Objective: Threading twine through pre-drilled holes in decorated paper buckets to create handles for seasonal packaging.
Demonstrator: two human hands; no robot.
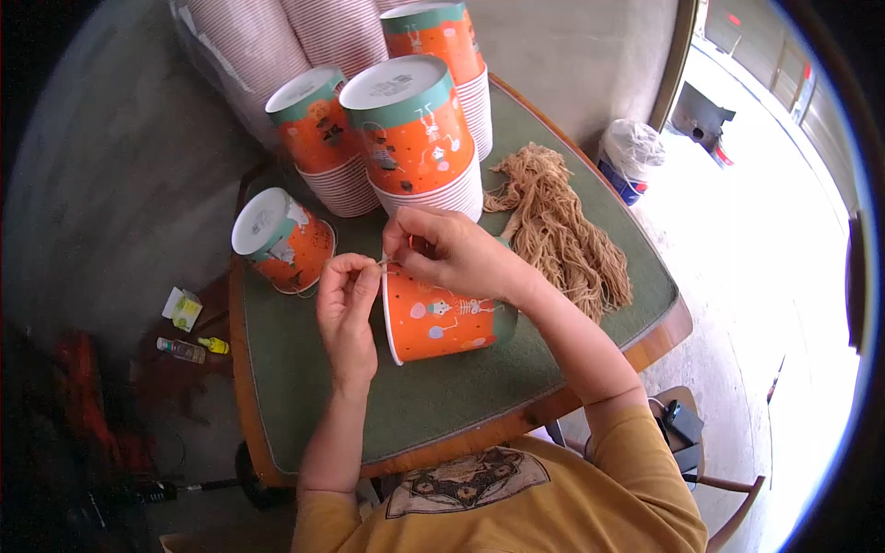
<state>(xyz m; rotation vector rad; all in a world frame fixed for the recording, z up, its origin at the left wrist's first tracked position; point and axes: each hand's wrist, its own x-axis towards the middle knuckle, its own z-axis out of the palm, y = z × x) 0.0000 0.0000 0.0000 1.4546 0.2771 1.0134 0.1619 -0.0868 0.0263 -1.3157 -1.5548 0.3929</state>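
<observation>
Working with both hands over the table, head view. Left hand [350,309]: thumb and forefinger drawn together, remaining fingers curled, tips at the upper rim of an orange paper bucket [433,323]. Right hand [442,247]: also nearly closed, thumb and forefinger meeting just beside the left fingertips. Pinched between the two, a pale strand [384,264]; too small to tell how it is tied or looped.

Bucket lies on its side on the green tabletop [415,415], white rim toward the left hand, green base end under the right wrist.

Edges: wooden border [525,403] runs along the near side, close to the person's body; right forearm crosses it, left forearm crosses near the left corner. A strip of green surface shows between bucket and near border; another lies left of the left hand, and more toward the right corner.

Beyond the hands, room narrows: stacked buckets [415,138] stand upside down just behind the right hand. One upturned bucket [277,244] sits near the left hand, by the left edge. Tan yarn bundle [564,235] sprawls to the right of the right hand, reaching toward the far right border.
</observation>
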